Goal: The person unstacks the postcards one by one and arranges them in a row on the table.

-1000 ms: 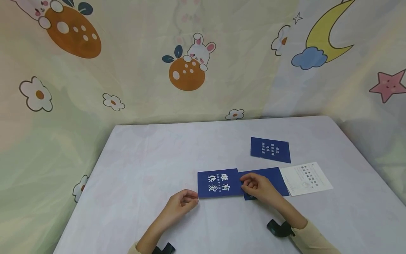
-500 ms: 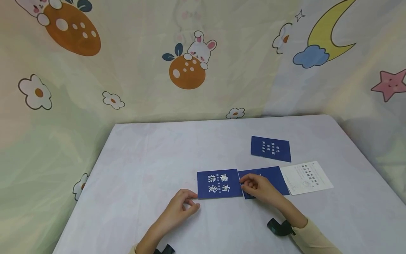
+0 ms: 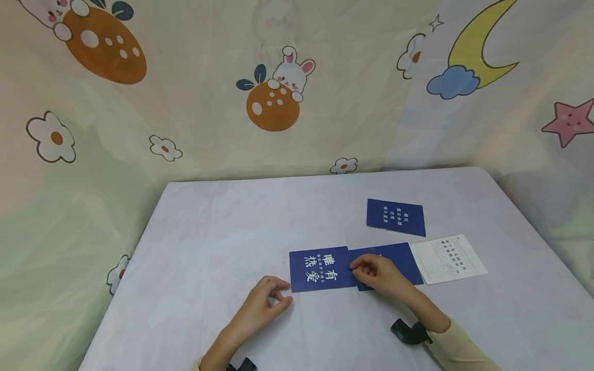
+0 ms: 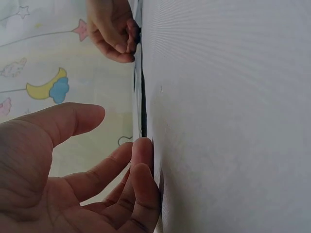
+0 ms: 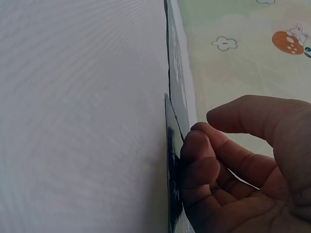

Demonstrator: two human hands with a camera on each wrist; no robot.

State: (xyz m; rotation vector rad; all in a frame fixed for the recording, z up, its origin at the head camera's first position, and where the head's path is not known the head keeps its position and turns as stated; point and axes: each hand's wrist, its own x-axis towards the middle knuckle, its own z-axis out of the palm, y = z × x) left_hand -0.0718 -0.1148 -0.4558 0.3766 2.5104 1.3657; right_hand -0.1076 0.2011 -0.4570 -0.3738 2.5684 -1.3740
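Note:
A blue card with large white characters [image 3: 321,269] lies flat on the table in the head view. At its left edge is my left hand [image 3: 263,304], index fingertip right at the side of the card and thumb spread away. My right hand [image 3: 381,274] rests with loosely bent fingertips at the right edge of that card, over a second blue card [image 3: 400,257] that it partly hides. In the right wrist view, the right thumb [image 5: 243,112] stands apart from the bent fingers, which lie against the cards. The left wrist view shows the left fingers [image 4: 142,150] low beside the card edge.
A white printed card [image 3: 448,260] adjoins the second blue card on the right. Farther back lies another blue card [image 3: 396,217] with small white text. A white cloth covers the table [image 3: 223,226], and a patterned curtain [image 3: 204,103] hangs behind it.
My left thumb has moved away from the index finger and the card's edge. The large-character card has shifted very slightly. My right hand has barely moved.

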